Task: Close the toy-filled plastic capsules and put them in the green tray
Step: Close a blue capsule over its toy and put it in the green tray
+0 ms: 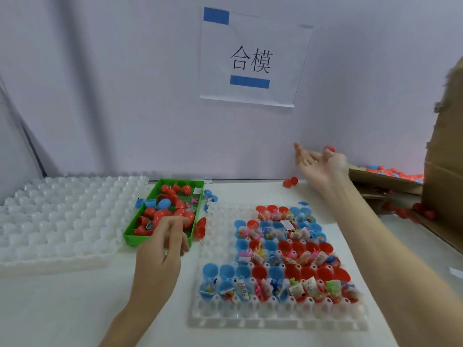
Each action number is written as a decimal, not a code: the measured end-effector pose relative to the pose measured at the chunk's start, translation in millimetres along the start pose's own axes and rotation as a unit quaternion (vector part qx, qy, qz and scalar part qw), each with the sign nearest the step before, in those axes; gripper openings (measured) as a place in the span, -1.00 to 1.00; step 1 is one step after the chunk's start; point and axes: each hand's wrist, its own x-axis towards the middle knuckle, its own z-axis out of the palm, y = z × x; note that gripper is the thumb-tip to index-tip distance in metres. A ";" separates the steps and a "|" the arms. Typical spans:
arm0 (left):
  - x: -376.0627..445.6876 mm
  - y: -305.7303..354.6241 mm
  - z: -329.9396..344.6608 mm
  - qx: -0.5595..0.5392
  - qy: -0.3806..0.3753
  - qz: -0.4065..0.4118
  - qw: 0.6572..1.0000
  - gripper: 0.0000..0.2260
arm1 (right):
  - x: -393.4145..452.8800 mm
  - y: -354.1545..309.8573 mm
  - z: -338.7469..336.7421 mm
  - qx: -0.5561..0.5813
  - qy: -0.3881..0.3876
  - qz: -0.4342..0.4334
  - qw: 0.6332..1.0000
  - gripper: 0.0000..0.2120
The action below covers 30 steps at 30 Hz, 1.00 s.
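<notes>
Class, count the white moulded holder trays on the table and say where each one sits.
2. One white holder tray lies at the left, beside the green tray. The other white holder tray lies at the right, carrying open red and blue capsules. Stacked trays beneath may be hidden.

The green tray lay on the white table, angled with its far end toward the wall, and held a heap of closed red capsules plus 1 closed blue capsule. To its right, a clear holder tray carried rows of open red and blue capsule halves, many stuffed with small bagged toys (paper slips showed in several). 1 red capsule sat apart near the wall.
</notes>
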 end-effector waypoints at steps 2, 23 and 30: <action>0.6 -0.7 -0.8 0.017 0.000 0.001 1.000 -0.77 | 4.9 5.2 -16.3 -0.131 -0.007 0.017 0.991 -0.54; 1.4 -2.8 -1.6 0.066 -0.042 -0.004 0.997 -0.80 | 4.3 106.7 -29.8 -0.898 -0.245 -0.102 0.351 -0.88; -0.8 0.9 3.8 0.052 -0.118 -0.017 0.992 -0.58 | -24.0 107.9 -8.3 -0.862 -0.228 -0.118 0.438 -0.90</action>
